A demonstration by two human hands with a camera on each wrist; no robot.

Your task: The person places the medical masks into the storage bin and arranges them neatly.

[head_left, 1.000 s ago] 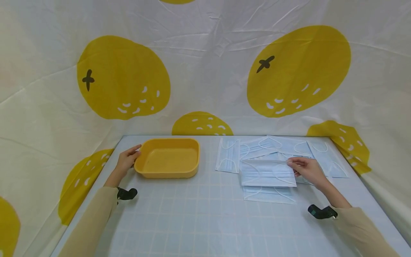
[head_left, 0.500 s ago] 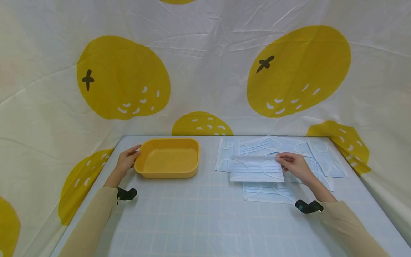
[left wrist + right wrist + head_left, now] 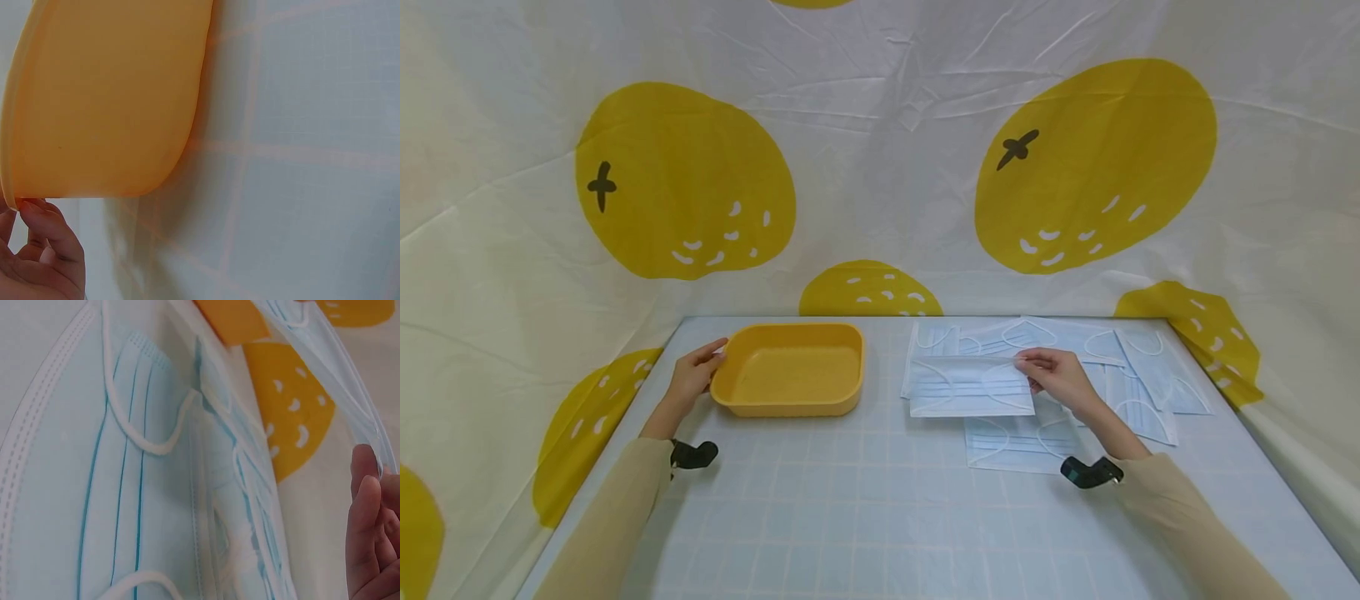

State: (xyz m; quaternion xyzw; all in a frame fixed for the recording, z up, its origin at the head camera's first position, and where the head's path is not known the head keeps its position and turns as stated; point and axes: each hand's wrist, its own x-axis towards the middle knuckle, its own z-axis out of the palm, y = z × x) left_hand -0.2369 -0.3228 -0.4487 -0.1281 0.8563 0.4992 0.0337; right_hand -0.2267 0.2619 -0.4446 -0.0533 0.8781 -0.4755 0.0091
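right hand, held mask, moved left

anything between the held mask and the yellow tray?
Nothing. In the head view, only a strip of bare gridded table separates the mask pinched by the right hand from the yellow tray, which the left hand touches.

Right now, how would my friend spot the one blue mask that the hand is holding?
Find the yellow plastic tray on the pale gridded table. To its right lies a spread of light blue pleated face masks. The held mask is nearest the tray, pinched at its edge by the right hand and lifted above the flat ones.
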